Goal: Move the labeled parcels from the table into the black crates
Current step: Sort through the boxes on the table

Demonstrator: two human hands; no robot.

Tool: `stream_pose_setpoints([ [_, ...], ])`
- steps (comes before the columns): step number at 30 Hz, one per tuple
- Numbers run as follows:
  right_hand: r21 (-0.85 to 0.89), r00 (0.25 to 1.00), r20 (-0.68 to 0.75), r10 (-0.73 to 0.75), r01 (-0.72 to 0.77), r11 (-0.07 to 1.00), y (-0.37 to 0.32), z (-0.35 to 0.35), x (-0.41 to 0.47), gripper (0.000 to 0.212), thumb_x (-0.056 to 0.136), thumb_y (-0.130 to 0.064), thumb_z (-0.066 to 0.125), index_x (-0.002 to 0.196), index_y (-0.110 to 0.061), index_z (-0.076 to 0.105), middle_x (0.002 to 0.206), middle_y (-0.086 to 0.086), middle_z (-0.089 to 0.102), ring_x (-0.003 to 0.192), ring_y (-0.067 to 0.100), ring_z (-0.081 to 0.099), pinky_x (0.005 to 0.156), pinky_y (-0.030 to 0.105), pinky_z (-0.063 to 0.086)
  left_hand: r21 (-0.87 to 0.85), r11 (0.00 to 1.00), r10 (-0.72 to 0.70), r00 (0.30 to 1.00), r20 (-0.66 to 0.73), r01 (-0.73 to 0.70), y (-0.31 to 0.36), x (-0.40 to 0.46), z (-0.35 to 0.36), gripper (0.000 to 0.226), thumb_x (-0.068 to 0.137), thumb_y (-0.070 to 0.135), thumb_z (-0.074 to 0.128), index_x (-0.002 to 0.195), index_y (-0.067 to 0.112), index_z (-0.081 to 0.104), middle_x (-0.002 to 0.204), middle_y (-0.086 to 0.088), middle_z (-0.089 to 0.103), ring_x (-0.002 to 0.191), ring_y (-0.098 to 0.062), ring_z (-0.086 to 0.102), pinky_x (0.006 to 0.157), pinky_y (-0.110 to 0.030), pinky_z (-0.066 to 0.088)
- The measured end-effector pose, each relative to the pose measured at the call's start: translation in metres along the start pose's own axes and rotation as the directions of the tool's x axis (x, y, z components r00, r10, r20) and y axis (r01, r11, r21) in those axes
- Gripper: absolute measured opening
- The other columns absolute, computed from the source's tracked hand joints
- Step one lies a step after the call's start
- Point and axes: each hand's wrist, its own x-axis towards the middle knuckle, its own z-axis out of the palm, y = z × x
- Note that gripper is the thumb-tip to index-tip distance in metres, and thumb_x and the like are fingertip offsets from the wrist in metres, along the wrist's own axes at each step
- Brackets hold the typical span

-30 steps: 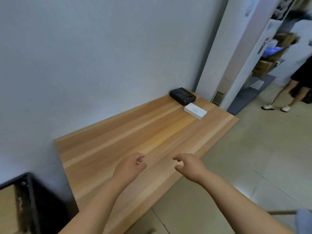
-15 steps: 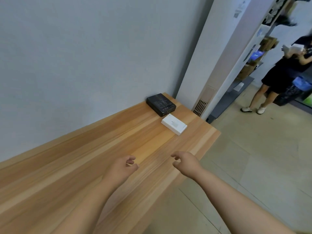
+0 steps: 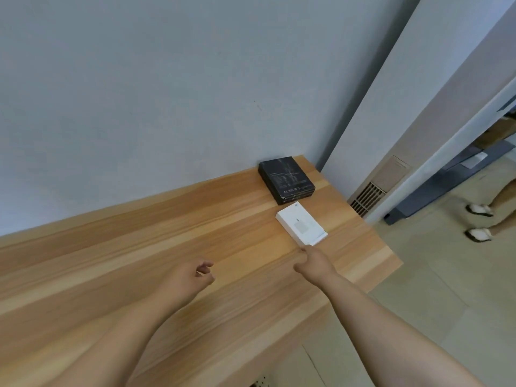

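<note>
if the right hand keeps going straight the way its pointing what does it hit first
Most likely the white box: the right hand reaches toward its near edge, fingertips almost at it or just touching. The black box lies beyond it, nearer the wall.

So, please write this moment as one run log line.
right hand: reaching white box | left hand: idle | black box: on table

Right hand [image 3: 314, 261] has reached forward, fingertips now at near edge of white parcel [image 3: 301, 227]. Left hand [image 3: 192, 276] also further forward over counter [image 3: 139, 247].
</note>
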Motion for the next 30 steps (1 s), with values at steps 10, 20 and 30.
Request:
stream_pose_setpoints([
  [10, -0.241, 0.994, -0.033, 0.104, -0.109, 0.964, 0.046, -0.037, 0.123, 0.1, 0.07, -0.052, 0.068, 0.143, -0.005, 0.018, 0.143, 0.009, 0.031, 0.131, 0.026, 0.031, 0.101, 0.037, 0.039, -0.021, 0.989, -0.147, 0.986, -0.078, 0.146, 0.065, 0.06, 0.059, 0.03, 0.092, 0.02, 0.058, 0.121, 0.018, 0.06, 0.103, 0.005, 0.063, 0.094, -0.011, 0.059, 0.082, -0.02, 0.042],
  [20, -0.398, 0.992, 0.019, 0.124, -0.106, 0.911, 0.033, -0.031, 0.154, 0.119, 0.063, -0.054, 0.075, 0.144, 0.002, 0.008, 0.139, 0.008, 0.028, 0.124, 0.027, 0.035, 0.091, 0.037, 0.043, 0.004, 0.973, -0.227, 0.964, -0.138, 0.23, 0.072, 0.064, 0.072, 0.031, 0.092, 0.019, 0.057, 0.123, 0.018, 0.059, 0.105, 0.005, 0.064, 0.094, -0.01, 0.058, 0.073, -0.017, 0.036],
  [30, -0.374, 0.982, 0.129, -0.141, 0.18, 0.91, -0.029, -0.033, 0.108, 0.093, 0.064, -0.051, 0.07, 0.134, -0.005, 0.031, 0.132, 0.008, 0.035, 0.12, 0.026, 0.03, 0.081, 0.029, 0.043, -0.103, 0.979, -0.196, 0.944, -0.265, 0.175, 0.073, 0.05, 0.03, 0.029, 0.089, 0.015, 0.059, 0.118, 0.018, 0.062, 0.1, 0.007, 0.064, 0.093, -0.01, 0.059, 0.085, -0.023, 0.044],
])
